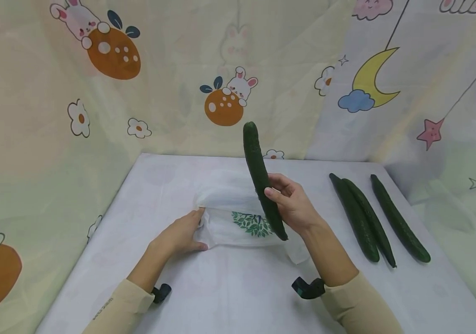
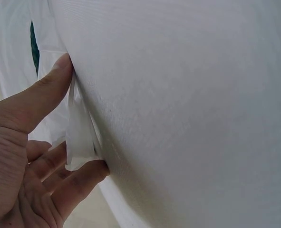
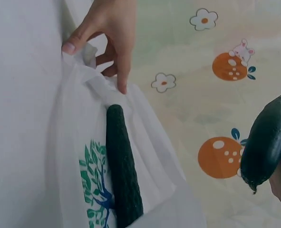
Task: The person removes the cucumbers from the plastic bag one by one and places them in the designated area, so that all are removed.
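Observation:
My right hand [image 1: 294, 204] holds a dark green cucumber [image 1: 258, 171] nearly upright above a thin white plastic bag [image 1: 221, 227]. In the right wrist view the stem end of the held cucumber [image 3: 266, 147] shows at the right edge. The bag lies flat, with a green tree print. My left hand [image 1: 183, 234] grips its left end, thumb at the near edge and fingers spread beyond. Another cucumber [image 3: 123, 166] lies along the bag beside the print in the right wrist view. I cannot tell whether it is inside, and the head view does not show it.
To the right on the white table [image 1: 229, 287] lie a left cucumber [image 1: 354, 218], a middle cucumber [image 1: 369, 218] close against it, and a right cucumber [image 1: 400, 220] set apart. A printed cloth [image 1: 171, 93] hangs behind and around the table.

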Available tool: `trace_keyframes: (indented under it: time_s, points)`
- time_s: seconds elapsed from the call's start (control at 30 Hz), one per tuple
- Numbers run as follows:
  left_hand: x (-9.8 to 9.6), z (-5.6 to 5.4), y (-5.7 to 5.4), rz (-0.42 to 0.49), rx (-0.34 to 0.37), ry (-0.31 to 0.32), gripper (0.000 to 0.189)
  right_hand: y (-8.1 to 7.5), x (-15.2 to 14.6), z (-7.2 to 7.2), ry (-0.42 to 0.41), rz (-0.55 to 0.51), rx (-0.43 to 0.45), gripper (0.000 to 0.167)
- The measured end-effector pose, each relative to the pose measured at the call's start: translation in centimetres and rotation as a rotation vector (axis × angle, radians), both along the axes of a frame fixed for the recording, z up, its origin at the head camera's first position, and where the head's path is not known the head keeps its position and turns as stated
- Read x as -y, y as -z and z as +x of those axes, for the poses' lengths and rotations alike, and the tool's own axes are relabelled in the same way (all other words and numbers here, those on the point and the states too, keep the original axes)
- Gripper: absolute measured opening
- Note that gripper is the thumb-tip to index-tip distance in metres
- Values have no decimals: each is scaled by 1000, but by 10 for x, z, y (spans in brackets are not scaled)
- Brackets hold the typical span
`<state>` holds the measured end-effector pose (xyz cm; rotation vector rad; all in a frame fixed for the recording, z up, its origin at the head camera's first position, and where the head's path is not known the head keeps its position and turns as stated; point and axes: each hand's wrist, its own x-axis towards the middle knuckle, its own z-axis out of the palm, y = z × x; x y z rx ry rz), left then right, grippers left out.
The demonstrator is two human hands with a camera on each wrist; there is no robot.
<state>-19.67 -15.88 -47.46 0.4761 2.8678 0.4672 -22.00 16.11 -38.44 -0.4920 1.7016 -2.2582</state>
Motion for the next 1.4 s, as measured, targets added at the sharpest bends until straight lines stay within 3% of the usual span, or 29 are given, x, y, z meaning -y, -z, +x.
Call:
trace_keyframes:
  time_s: [0.5,0.9,1.23,1.4]
  points:
    - [0,-1,0,2,22,-15,113,8,-50,-6,135,-7,21,28]
    - [-1,0,0,2,39,-23,112,25,-96,-6,310,198,13,38]
    - [0,-1,-2,13,41,-25,113,44,-121,-6,423,281,58,49]
    - [0,-2,0,10,38,-21,113,51,-135,-4,499,390,50,56]
